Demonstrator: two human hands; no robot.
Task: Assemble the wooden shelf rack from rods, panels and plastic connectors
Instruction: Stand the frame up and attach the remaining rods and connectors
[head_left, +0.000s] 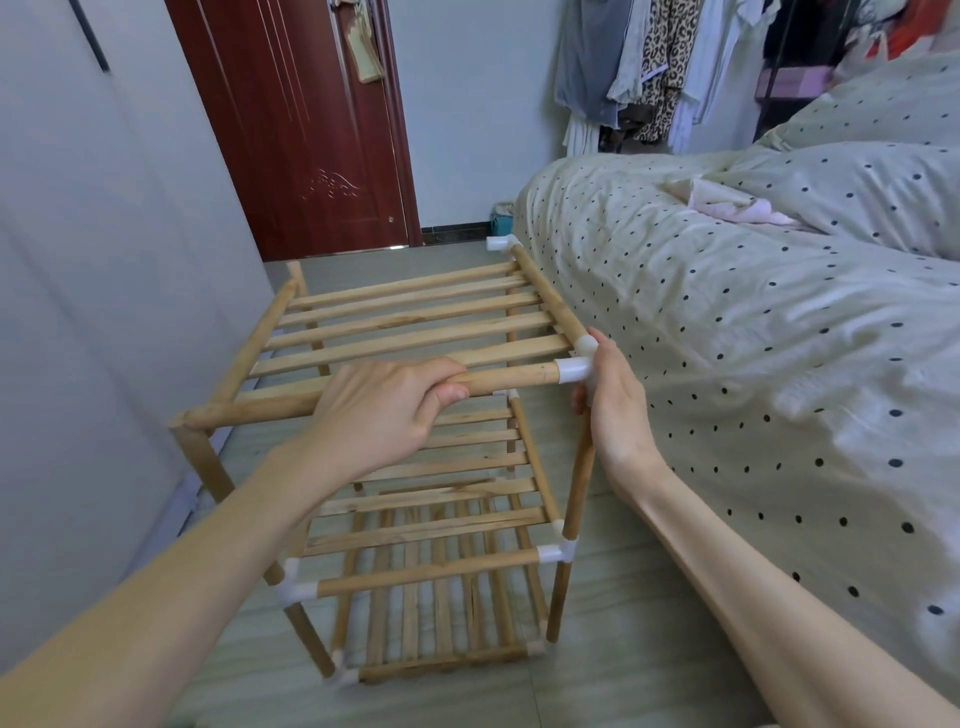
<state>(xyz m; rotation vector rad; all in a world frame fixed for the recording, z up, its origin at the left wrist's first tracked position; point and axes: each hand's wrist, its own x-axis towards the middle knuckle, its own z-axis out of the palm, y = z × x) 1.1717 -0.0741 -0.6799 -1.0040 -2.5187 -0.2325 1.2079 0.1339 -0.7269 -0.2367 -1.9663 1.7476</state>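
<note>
The left hand (384, 410) has its fingers (447, 370) curled over the top front rod (514, 378) of the rack (415, 467), gripping it near the middle. The right hand (615, 410) cups the white connector (576, 366) at that rod's right end; the thumb lies on top of the connector, but whether the other fingers wrap around the post (582, 478) below it cannot be told.

The rack stands on the floor (649, 623), just left of a spotted bed (779, 338), with three slatted tiers. The top panel (415, 322) lies behind the gripped rod. At the rod's left end the corner appears bare wood, with no white connector visible.

The step in hand looks like seating the front rod into the right connector. To do it well, keep the rod level and in line with the socket, brace the connector firmly from the right, and push straight along the rod rather than twisting, so the post joints below do not loosen.
</note>
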